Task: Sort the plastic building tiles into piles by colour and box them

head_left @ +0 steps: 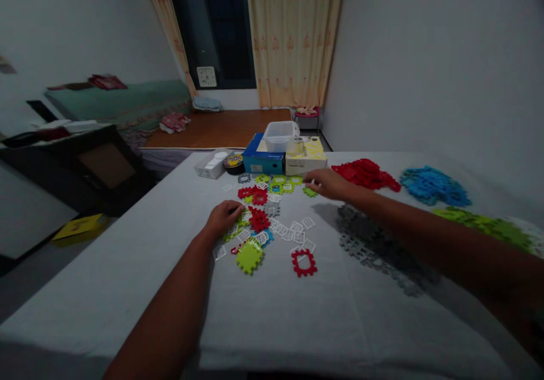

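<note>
Interlocking plastic squares with toothed edges lie scattered over the white cloth in front of me. My left hand (224,217) rests low beside the pile with its fingers curled together, close to lime-green pieces (232,233) and a red piece (259,220). What its fingertips hold, if anything, is hidden. Farther out to the right, my right hand (325,183) is held over a lime-green piece (310,192), its fingers bent and slightly apart. Nearest me lie a solid lime-green square (249,256) and a red square frame (304,263). Small white grid pieces (287,231) are strewn between them.
Sorted heaps of red (363,173), blue (434,185), grey (365,233) and green pieces (488,227) lie on the right. At the back stand a blue box (264,162), a yellow box (306,156), a clear plastic tub (280,133), a white container (211,165) and a black roll (234,165).
</note>
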A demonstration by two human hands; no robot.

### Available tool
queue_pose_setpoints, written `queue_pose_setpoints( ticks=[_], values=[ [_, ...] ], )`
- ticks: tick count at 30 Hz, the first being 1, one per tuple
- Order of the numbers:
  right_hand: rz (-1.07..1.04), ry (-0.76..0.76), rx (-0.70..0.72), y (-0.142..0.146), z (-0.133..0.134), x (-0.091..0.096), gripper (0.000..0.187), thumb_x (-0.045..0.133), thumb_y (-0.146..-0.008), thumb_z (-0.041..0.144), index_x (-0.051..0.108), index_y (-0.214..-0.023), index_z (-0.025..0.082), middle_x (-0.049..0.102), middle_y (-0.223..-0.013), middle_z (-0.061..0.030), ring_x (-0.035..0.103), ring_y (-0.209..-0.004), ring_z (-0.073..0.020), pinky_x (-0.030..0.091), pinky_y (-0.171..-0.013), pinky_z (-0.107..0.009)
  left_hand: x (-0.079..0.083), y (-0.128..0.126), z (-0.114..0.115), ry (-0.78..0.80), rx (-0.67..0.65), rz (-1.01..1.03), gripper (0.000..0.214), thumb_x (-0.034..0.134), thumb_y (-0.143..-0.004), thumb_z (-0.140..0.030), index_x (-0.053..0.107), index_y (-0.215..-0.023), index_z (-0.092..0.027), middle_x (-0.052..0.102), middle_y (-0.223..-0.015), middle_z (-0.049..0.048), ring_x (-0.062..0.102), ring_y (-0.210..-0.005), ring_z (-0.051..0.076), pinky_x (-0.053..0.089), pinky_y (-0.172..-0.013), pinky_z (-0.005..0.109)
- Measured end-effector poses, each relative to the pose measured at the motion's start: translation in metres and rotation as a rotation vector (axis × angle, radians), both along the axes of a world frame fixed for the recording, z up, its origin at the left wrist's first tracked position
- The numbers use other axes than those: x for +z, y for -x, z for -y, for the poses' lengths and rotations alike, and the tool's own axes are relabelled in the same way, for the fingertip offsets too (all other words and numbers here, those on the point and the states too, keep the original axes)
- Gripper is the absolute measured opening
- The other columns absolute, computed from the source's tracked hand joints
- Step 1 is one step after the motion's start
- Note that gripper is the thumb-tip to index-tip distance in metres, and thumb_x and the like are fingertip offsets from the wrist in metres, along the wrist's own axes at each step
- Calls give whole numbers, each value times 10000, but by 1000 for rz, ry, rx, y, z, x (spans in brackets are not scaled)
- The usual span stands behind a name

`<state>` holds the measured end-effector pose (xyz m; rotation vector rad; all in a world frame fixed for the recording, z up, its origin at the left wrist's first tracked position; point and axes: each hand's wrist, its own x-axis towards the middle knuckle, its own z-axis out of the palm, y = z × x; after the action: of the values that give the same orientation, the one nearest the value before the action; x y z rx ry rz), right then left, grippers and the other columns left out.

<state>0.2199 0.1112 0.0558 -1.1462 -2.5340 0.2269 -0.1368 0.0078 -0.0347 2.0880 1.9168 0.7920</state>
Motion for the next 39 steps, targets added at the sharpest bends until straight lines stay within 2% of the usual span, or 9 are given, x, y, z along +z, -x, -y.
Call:
queue_pose_setpoints(
  ticks=[2, 4, 7, 10, 15, 22, 31, 35, 39],
  values=[
    [60, 48, 273, 37, 29, -17, 221, 641, -892, 248, 696, -1102, 204, 704, -1089, -68, 641, -969, -190, 498, -880, -318, 0, 0, 1, 0, -24, -19, 461, 449, -863, -563, 760, -880, -222, 761, -968, 67, 668, -922, 241, 493, -850, 328],
    [76, 42, 419, 71, 52, -33, 301, 640, -889, 257, 663, -1179, 181, 682, -1177, -114, 613, -1080, -233, 474, -934, -364, -1, 0, 1, -13, -38, -17, 450, 449, -871, -544, 761, -883, -219, 761, -958, 67, 666, -918, 240, 489, -852, 332],
    [41, 57, 383, 108, 67, -53, 483, 689, -854, 373, 607, -1272, 145, 647, -1246, -169, 581, -1141, -290, 461, -955, -411, -3, 1, 1, -43, -48, 11, 454, 450, -873, -520, 766, -902, -195, 758, -956, 83, 667, -914, 243, 491, -840, 335],
    [24, 108, 288, 125, 63, -62, 682, 763, -769, 464, 559, -1340, 152, 659, -1226, -171, 592, -1109, -313, 479, -906, -404, -3, 0, 1, -49, -48, 25, 460, 456, -868, -513, 768, -899, -177, 757, -942, 90, 671, -885, 236, 492, -814, 324],
    [10, 210, 242, 121, 50, -56, 612, 854, -663, 344, 645, -1213, 175, 705, -1130, -98, 649, -997, -253, 489, -820, -319, 0, -3, 1, -43, -46, 33, 398, 490, -859, -485, 758, -844, -192, 756, -860, 55, 666, -833, 206, 491, -772, 291],
    [-86, 336, 189, 97, 48, -44, 349, 792, -726, 206, 687, -1057, 169, 733, -984, -39, 671, -837, -156, 478, -717, -237, -3, 0, -1, -69, -38, 33, 384, 501, -852, -500, 755, -824, -212, 763, -884, 44, 672, -849, 208, 500, -765, 286],
    [50, 142, -4, 61, 35, -30, 185, 658, -859, 246, 688, -1037, 205, 734, -1015, -49, 670, -887, -185, 453, -728, -265, -6, 4, -3, -29, -41, 26, 425, 466, -869, -522, 751, -862, -207, 765, -935, 48, 673, -870, 204, 505, -768, 274],
    [84, 125, 105, 59, 39, -29, 240, 669, -859, 281, 692, -1087, 209, 717, -1080, -63, 659, -906, -185, 446, -762, -271, -3, 2, -1, -35, -44, 16, 417, 468, -863, -512, 750, -841, -206, 762, -906, 48, 672, -844, 209, 504, -764, 286],
    [215, 109, 248, 65, 47, -36, 359, 764, -774, 369, 707, -1083, 195, 708, -1088, -104, 640, -987, -247, 439, -782, -297, 0, 1, 0, -42, -48, 27, 404, 485, -850, -515, 747, -807, -210, 761, -872, 41, 670, -825, 209, 506, -761, 288]
  ],
)
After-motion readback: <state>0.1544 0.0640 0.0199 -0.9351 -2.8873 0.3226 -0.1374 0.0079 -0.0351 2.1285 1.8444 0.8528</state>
